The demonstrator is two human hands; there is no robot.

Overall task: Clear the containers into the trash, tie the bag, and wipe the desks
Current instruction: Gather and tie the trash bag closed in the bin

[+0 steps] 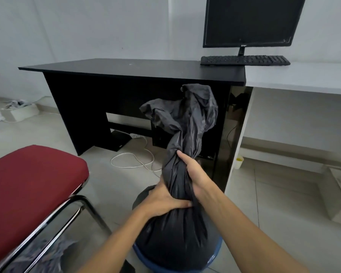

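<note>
A black trash bag [175,233] stands in a blue bin [217,251] on the floor in front of me. Its top is gathered into a twisted neck [177,174] with loose plastic flaring above it. My right hand [191,174] grips the neck high up, thumb pointing up along it. My left hand [165,201] grips the neck lower down, just above the full belly of the bag. Behind the bag stand a black desk [126,69] and a white desk [303,77].
A red-cushioned chair [32,186] with a chrome frame is close on the left. A monitor [250,20] and keyboard [244,60] sit where the desks meet. White cable [132,160] loops on the tiled floor under the black desk. A small cup [239,162] stands by the white desk's leg.
</note>
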